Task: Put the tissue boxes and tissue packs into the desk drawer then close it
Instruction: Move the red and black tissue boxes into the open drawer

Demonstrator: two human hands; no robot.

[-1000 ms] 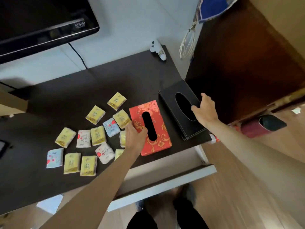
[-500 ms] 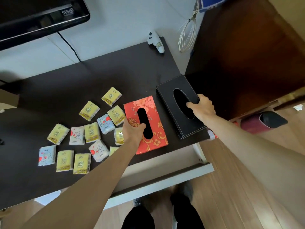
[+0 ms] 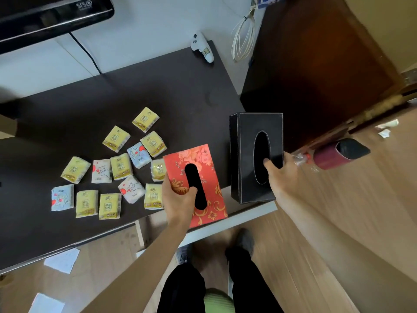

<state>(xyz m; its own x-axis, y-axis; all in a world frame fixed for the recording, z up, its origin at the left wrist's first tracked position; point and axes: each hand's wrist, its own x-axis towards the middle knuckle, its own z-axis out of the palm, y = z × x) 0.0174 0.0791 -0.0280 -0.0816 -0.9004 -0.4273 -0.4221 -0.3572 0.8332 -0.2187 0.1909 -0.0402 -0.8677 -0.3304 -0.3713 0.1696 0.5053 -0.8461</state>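
My left hand [image 3: 178,199] grips the red flowered tissue box [image 3: 203,168] by its left side, thumb in the slot, and holds it lifted over the desk's front edge and the open drawer [image 3: 246,219]. My right hand [image 3: 281,177] grips the black tissue box [image 3: 246,154] at its right side, thumb in the oval opening, and holds it raised and turned lengthwise above the drawer's right end. Several small yellow, white and blue tissue packs [image 3: 117,166] lie scattered on the dark desk [image 3: 180,91] to the left of the red box.
A white game controller [image 3: 203,47] lies at the desk's back edge. A monitor [image 3: 49,14] hangs at the top left. A dark wooden door [image 3: 316,64] stands to the right. A dark red bottle [image 3: 334,154] and white papers [image 3: 62,260] lie on the wooden floor.
Both boxes have been lifted off the desk and pulled toward me, over the open drawer. The black box has turned from slanted to lengthwise.
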